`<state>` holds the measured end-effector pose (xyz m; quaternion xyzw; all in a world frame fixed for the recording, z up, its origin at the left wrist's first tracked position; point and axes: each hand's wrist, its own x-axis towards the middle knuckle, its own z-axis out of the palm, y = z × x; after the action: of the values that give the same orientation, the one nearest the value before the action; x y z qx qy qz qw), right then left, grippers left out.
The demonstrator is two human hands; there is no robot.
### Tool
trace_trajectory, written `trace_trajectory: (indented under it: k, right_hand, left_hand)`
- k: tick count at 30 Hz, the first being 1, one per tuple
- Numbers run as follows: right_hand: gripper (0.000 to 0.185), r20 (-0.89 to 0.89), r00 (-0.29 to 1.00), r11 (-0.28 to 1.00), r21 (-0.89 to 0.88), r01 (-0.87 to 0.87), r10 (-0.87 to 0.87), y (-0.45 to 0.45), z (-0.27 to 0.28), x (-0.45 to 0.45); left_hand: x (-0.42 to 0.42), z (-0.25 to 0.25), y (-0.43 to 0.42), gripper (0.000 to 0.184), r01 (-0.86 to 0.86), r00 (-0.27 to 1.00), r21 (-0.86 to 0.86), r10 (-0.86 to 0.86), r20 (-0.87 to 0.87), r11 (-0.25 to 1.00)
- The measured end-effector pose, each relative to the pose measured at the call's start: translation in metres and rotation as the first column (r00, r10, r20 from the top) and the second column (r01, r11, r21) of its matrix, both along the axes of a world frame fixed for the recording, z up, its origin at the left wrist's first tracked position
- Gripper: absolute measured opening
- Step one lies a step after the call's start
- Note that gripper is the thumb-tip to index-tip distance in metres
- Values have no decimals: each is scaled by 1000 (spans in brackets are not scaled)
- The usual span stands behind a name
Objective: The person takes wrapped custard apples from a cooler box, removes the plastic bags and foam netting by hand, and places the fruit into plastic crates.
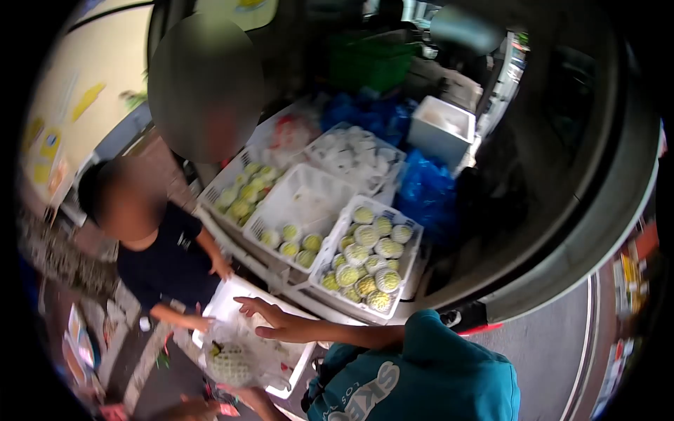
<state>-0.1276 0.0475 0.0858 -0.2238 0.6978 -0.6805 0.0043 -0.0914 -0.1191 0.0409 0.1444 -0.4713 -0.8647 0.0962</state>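
At the bottom edge, my right hand [246, 395] is just under a large pale green, bumpy fruit [233, 366] with a dark stem, and seems to hold it. Clear plastic [270, 356] lies around the fruit; the fingers are mostly hidden beneath it. My left hand [188, 408] is low and blurred, cut off by the frame, its fingers unreadable. Beyond the fruit is a white foam box [298, 379]. Over that box reaches the spread hand [274, 321] of a person in a teal shirt. Another person in dark clothes has both hands at its far side.
Inside the open vehicle, a white crate [415, 281] holds several foam-netted green fruits. A second crate [309, 191] has a few fruits, another several more. Blue bags [427, 189] and a foam box [441, 137] stand behind. The teal-shirted person [435, 372] is close on my right.
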Motion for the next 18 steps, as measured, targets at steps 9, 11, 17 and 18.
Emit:
trace_trajectory:
  k: [9,11,17,18]
  right_hand:
    - [28,-68,884,866,181,466,-462,61,34,39]
    - [37,-75,837,822,158,547,-542,74,12,42]
    - [58,185,846,866,113,487,-500,116,8,71]
    - [58,211,860,884,73,461,-465,119,5,72]
  left_hand:
    - [-74,25,124,68,493,868,-258,-490,82,831]
    - [-76,30,141,66,553,828,-289,-555,84,782]
    - [-77,41,163,61,640,751,-354,-652,105,682]
    - [-80,39,159,61,654,738,-363,-665,112,664]
